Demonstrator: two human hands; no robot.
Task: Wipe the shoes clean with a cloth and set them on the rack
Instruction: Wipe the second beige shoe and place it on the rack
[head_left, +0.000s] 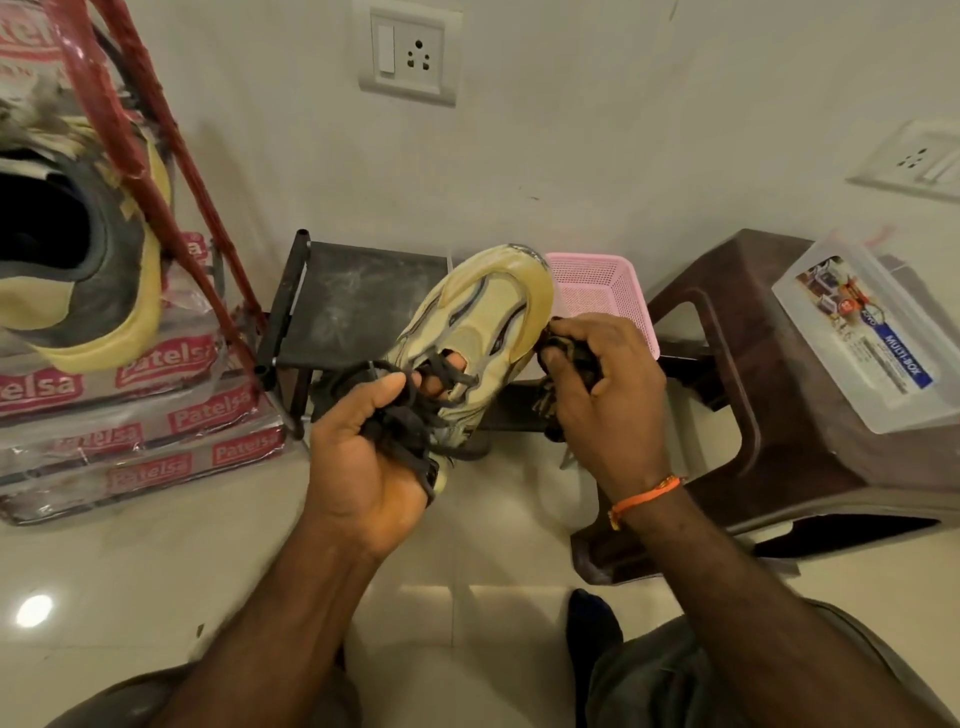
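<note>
The left hand (374, 457) grips a yellow sneaker (467, 343) by its laced throat, thumb over the dark laces (415, 400) and fingertips pushed in under them; the shoe is held in the air above the floor, toe pointing up and away toward the wall, its pale rubber toe cap uppermost; the right hand (597, 395) is curled round a dark cloth (566, 358) and presses it against the right side of the sneaker near the toe; an orange thread band (644, 493) circles the right wrist.

Behind the shoe stands a low black rack (358, 306), its dusty top shelf bare where it shows; a pink mesh basket (608, 296) sits just beside the rack on the right, partly hidden by the sneaker's toe; further right a brown plastic stool (779, 395) carries a clear lidded box (862, 332) with a printed label reading MULTI-BOX.

At the left edge a second yellow-and-grey sneaker (78, 249) rests high on a stack of packets (140, 436) marked Patelsa, close to the camera and blurred; red metal bars (130, 130) slant across in front of it; a wall socket plate (410, 52) is mounted above the rack, another (914, 161) at far right; the floor (130, 571) is pale glossy tile.
</note>
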